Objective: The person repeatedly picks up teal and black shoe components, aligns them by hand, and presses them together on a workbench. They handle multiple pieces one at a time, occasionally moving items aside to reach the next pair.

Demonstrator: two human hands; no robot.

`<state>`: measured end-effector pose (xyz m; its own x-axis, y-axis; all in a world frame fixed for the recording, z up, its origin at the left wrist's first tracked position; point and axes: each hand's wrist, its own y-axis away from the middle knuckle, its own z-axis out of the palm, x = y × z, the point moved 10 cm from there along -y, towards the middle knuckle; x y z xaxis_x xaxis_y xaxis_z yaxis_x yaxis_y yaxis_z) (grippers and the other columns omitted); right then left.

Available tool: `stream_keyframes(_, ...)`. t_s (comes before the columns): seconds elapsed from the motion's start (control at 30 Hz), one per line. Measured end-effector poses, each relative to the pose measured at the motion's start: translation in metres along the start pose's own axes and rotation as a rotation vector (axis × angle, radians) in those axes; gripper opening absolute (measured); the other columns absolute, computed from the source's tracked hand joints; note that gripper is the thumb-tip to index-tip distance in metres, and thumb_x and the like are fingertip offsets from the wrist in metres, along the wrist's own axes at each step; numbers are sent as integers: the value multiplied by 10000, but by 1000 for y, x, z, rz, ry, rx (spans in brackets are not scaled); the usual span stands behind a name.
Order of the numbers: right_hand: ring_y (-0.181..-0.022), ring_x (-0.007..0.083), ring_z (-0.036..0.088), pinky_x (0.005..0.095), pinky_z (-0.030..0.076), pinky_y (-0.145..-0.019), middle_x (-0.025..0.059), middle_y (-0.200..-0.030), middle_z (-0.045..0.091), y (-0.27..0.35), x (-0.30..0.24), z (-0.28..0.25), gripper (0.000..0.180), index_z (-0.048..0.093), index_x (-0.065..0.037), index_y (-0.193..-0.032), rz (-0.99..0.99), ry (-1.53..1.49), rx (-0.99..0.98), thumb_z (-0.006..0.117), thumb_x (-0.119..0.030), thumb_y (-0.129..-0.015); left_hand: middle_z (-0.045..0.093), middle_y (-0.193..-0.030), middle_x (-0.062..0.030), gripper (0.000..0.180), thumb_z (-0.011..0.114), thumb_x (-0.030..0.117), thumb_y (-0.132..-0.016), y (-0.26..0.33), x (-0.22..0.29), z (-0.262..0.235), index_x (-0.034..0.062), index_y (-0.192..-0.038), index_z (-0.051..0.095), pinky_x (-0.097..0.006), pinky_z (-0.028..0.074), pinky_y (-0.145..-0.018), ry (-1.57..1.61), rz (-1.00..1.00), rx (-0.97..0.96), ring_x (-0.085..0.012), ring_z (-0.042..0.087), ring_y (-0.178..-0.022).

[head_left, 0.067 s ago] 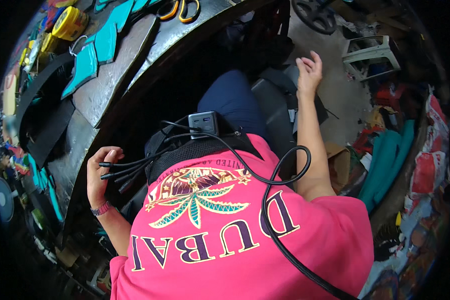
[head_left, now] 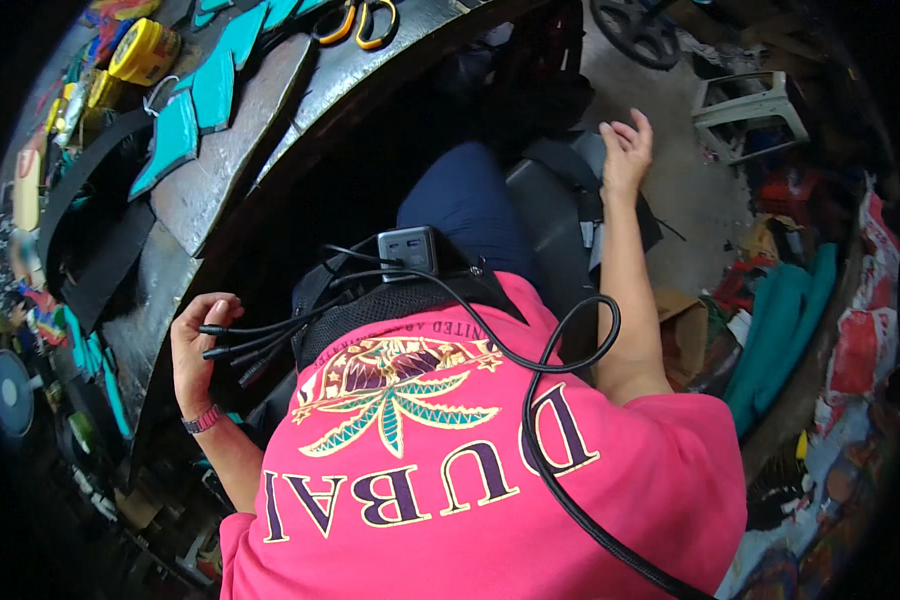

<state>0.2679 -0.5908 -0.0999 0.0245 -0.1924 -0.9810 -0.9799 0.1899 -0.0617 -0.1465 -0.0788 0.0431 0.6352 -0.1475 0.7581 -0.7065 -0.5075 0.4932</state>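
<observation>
My left hand (head_left: pixel 196 345), with a pink watch band at its wrist, is by the dark edge of the workbench (head_left: pixel 175 275). Its fingers curl loosely and show nothing between them. Close beside it are the ends of several black cables (head_left: pixel 255 340) that come from my waist, where a grey power bank (head_left: pixel 407 250) sits. My right hand (head_left: pixel 626 165) is raised past my thigh on the far right, fingers half bent and apart, holding nothing. Teal padded pieces with dark edges (head_left: pixel 213 90) lie on the bench, with orange-and-black scissors (head_left: pixel 375 25) at its far edge.
A yellow tub (head_left: pixel 145 52) and a black strip (head_left: pixel 90 190) are on the left. To the right, a pale plastic stool (head_left: pixel 752 115) stands on the floor near rolled teal material (head_left: pixel 775 330). A black wheel-shaped base (head_left: pixel 638 35) is at the far right.
The whole view has shifted slightly. My right hand shows a little lower and farther right; my left hand keeps its loose curl.
</observation>
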Motion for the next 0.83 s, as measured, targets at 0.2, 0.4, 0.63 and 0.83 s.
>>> stream_keyframes(0.2, -958, 158, 631, 303, 526, -860, 134, -1153, 649, 19, 7, 3, 604, 515, -82, -1420, -31, 52, -75, 750, -33, -867, 662, -1200, -66, 311, 652, 147, -1003, -3, 60, -62, 13, -1283, 642, -284, 509, -936, -166, 338, 495, -157, 644, -1072)
stream_keyframes(0.4, -937, 146, 656, 299, 548, -837, 121, -1169, 651, 44, 12, 118, 339, 696, -80, -1228, -71, 84, -380, 739, -90, -892, 420, -1494, -183, 473, 627, 350, -1004, -44, 71, -56, 102, -1403, 570, -430, 294, -1179, -806, 519, 768, -331, 373, -1422)
stream_keyframes(0.63, -1151, 420, 621, 465, 508, -971, 213, -1275, 649, 27, 64, 240, 364, 683, -47, -1211, 26, 230, -757, 657, -246, -907, 532, -1387, -173, 440, 456, 355, -1077, -43, 52, -51, 40, -1345, 606, -397, 343, -1142, -644, 519, 911, -293, 478, -1329)
stream_keyframes(0.83, -1407, 312, 419, 395, 317, -1174, 156, -1545, 432, 65, 43, 391, 612, 459, -138, -1482, -579, 519, -1320, 624, -364, -938, 605, -1257, -116, 399, 458, 322, -1090, -40, 44, -62, 17, -1262, 650, -359, 442, -1036, -452, 408, 991, -217, 592, -1164)
